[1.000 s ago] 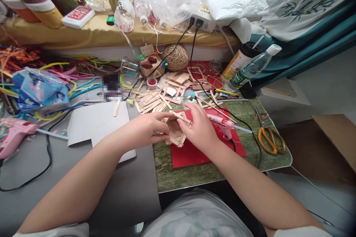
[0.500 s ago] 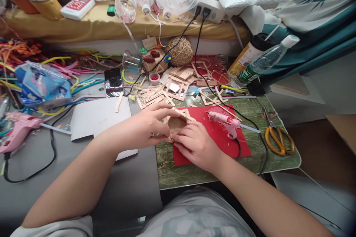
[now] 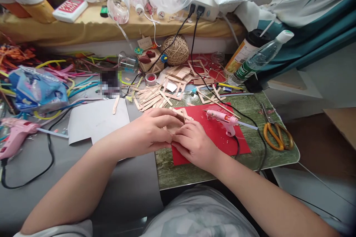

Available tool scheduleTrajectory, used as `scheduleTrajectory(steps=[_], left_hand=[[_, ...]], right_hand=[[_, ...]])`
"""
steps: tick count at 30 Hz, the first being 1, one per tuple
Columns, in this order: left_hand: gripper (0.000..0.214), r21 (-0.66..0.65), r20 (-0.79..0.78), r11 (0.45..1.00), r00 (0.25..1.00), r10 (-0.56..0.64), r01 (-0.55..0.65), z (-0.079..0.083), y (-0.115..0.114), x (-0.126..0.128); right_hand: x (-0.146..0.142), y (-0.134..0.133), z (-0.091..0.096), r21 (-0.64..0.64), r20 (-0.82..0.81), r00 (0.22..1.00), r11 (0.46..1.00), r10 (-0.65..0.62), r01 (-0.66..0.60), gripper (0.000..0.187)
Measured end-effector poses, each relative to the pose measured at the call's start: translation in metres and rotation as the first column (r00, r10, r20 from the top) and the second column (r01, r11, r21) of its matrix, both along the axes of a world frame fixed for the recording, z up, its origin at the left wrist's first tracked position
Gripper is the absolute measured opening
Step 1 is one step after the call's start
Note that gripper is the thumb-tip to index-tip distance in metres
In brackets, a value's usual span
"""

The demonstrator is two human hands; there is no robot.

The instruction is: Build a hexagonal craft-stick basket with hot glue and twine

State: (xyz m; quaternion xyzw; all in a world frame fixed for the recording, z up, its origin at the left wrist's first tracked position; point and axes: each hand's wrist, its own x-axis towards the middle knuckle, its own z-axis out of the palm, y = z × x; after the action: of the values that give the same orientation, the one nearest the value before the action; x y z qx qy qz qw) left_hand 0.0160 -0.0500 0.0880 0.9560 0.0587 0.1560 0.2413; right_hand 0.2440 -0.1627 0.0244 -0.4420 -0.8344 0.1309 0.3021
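Observation:
Both my hands meet over a small structure of glued wooden craft sticks (image 3: 180, 114) at the left edge of a red sheet (image 3: 211, 135). My left hand (image 3: 151, 131) curls round its left side, fingers closed on it. My right hand (image 3: 193, 144) presses on it from the near right, fingers bent and closed. Most of the structure is hidden under my fingers. A pink glue gun (image 3: 222, 120) lies on the red sheet just right of my right hand.
Loose craft sticks (image 3: 155, 98) lie heaped behind my hands. Orange-handled scissors (image 3: 274, 135) rest at the right on the green mat (image 3: 250, 155). A second pink glue gun (image 3: 15, 137) lies far left, with white paper (image 3: 96, 120), a twine ball (image 3: 175, 50), bottles (image 3: 257, 61) and pipe cleaners around.
My right hand has come down from the top of the stick structure to its near side. My left hand has closed more tightly over it, hiding more of it.

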Motion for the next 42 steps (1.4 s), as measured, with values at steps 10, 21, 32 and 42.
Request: scheduleTrajectory(steps=[10, 21, 32, 42], left_hand=[[0.01, -0.009, -0.01, 0.998, 0.998, 0.062, -0.062, -0.021, 0.019, -0.002], [0.009, -0.037, 0.004, 0.996, 0.997, 0.076, -0.076, -0.017, 0.01, 0.001], [0.008, 0.001, 0.064, 0.999, 0.997, 0.039, -0.039, -0.013, 0.009, 0.005], [0.013, -0.13, 0.001, 0.988, 0.997, 0.082, -0.082, -0.025, 0.021, -0.002]], right_hand=[[0.0, 0.001, 0.008, -0.021, 0.043, 0.999, 1.0, 0.016, -0.015, 0.022], [0.003, 0.002, 0.006, -0.042, 0.019, 1.0, 0.999, 0.021, -0.02, 0.018], [0.004, 0.004, 0.005, -0.068, 0.002, 1.0, 0.997, 0.02, -0.02, 0.019], [0.005, 0.004, 0.01, -0.062, 0.012, 0.999, 0.998, 0.034, -0.033, 0.02]])
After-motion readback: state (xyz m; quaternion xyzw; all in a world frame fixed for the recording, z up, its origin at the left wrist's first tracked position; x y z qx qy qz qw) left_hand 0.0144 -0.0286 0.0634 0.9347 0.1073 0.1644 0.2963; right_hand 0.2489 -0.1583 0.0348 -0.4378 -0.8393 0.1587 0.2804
